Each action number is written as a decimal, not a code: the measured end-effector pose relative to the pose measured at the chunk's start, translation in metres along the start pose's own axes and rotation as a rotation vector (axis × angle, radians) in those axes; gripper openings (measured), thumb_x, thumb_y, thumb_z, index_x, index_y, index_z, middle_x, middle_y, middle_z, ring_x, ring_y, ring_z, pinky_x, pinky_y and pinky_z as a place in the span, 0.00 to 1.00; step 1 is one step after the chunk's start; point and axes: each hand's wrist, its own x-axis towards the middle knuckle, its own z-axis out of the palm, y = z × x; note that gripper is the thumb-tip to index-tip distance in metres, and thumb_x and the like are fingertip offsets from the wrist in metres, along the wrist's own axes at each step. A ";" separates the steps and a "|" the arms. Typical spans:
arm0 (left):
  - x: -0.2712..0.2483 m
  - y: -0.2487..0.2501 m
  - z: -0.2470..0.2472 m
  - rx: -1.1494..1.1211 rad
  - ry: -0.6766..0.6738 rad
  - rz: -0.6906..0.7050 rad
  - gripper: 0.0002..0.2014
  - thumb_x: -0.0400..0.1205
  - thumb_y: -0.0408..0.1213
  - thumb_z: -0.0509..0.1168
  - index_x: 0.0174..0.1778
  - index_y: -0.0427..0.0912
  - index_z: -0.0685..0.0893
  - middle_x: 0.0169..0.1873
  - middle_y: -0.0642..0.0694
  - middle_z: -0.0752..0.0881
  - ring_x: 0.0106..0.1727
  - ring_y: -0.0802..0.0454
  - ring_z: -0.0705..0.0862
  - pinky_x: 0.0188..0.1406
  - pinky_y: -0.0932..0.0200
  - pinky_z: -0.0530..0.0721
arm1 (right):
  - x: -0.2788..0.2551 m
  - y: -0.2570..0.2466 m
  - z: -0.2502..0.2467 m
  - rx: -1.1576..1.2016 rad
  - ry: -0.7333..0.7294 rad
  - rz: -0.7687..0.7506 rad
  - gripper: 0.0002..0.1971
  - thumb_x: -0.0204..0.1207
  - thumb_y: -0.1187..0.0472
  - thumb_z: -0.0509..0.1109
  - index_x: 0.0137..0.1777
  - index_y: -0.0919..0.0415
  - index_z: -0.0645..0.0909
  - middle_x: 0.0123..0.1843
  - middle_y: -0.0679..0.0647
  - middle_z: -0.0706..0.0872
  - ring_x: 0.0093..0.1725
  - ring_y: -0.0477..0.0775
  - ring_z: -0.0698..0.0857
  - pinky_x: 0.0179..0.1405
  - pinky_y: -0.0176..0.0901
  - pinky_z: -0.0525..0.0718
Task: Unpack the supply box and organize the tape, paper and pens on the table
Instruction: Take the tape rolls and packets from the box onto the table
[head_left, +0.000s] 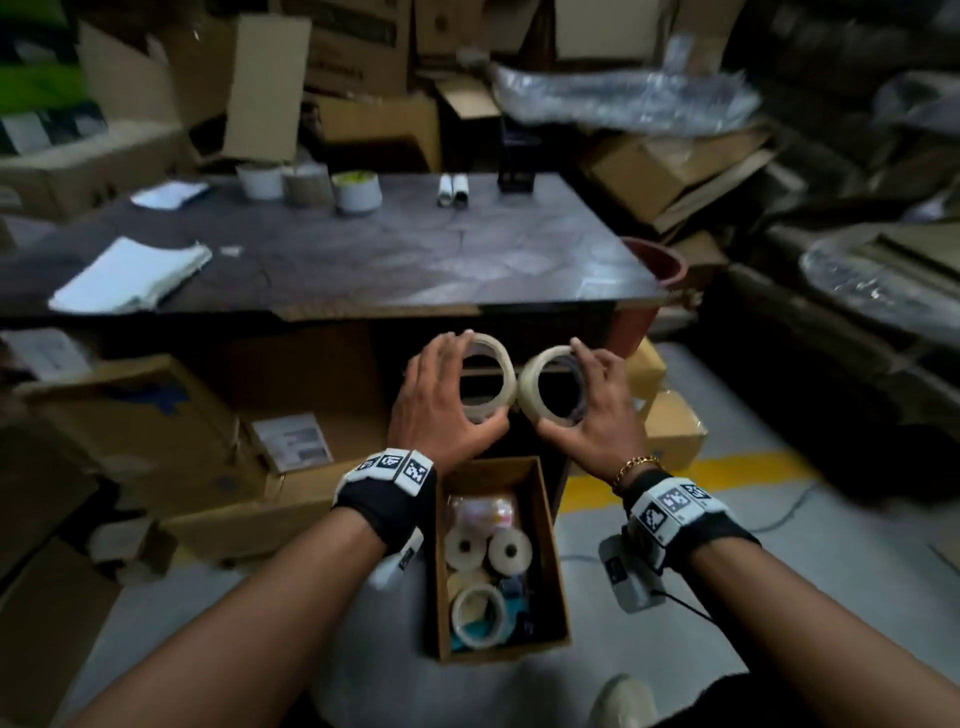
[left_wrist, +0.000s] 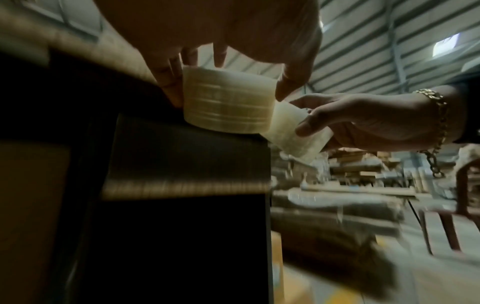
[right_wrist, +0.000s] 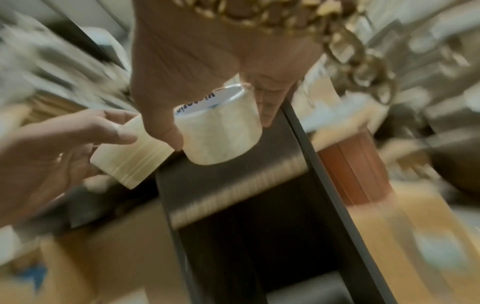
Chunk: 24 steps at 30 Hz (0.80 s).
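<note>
Each hand holds a cream tape roll in the air, side by side below the table's front edge and above the supply box (head_left: 443, 571). My left hand (head_left: 470, 384) grips the left roll (head_left: 506, 379) between fingers and thumb. The left wrist view shows that roll (left_wrist: 228, 102) close up. My right hand (head_left: 571, 389) grips the right roll (head_left: 530, 389), which the right wrist view shows as the clear-wrapped roll (right_wrist: 221, 131). The open cardboard box on the floor holds several more tape rolls (head_left: 478, 613). On the table (head_left: 415, 249) lie a paper stack (head_left: 132, 275) and three rolls (head_left: 306, 182) at the back.
Cardboard boxes (head_left: 130, 415) crowd the floor to the left and behind the table. A red bin (head_left: 654, 265) stands at the table's right corner. Two small white tubes (head_left: 453, 189) and a dark box (head_left: 517, 176) sit at the table's back. A yellow line (head_left: 727, 473) crosses the floor.
</note>
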 end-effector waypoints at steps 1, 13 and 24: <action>0.013 0.009 -0.011 -0.010 0.033 0.014 0.47 0.66 0.62 0.69 0.80 0.53 0.60 0.76 0.46 0.68 0.74 0.44 0.70 0.71 0.45 0.76 | 0.012 -0.006 -0.015 -0.004 0.032 -0.027 0.52 0.58 0.44 0.79 0.83 0.50 0.61 0.70 0.55 0.68 0.67 0.54 0.75 0.65 0.42 0.79; 0.159 0.074 -0.030 -0.274 -0.055 -0.258 0.59 0.64 0.57 0.78 0.84 0.50 0.48 0.80 0.39 0.63 0.79 0.40 0.67 0.76 0.47 0.68 | 0.151 -0.012 -0.095 -0.057 0.067 0.212 0.56 0.61 0.40 0.81 0.84 0.57 0.54 0.78 0.62 0.67 0.76 0.64 0.70 0.74 0.50 0.68; 0.181 0.072 0.022 -0.206 -0.171 -0.300 0.57 0.66 0.64 0.74 0.84 0.49 0.49 0.81 0.39 0.60 0.78 0.40 0.67 0.73 0.46 0.69 | 0.163 0.026 -0.071 -0.040 -0.051 0.368 0.59 0.61 0.32 0.77 0.85 0.51 0.47 0.79 0.63 0.68 0.76 0.65 0.71 0.74 0.63 0.72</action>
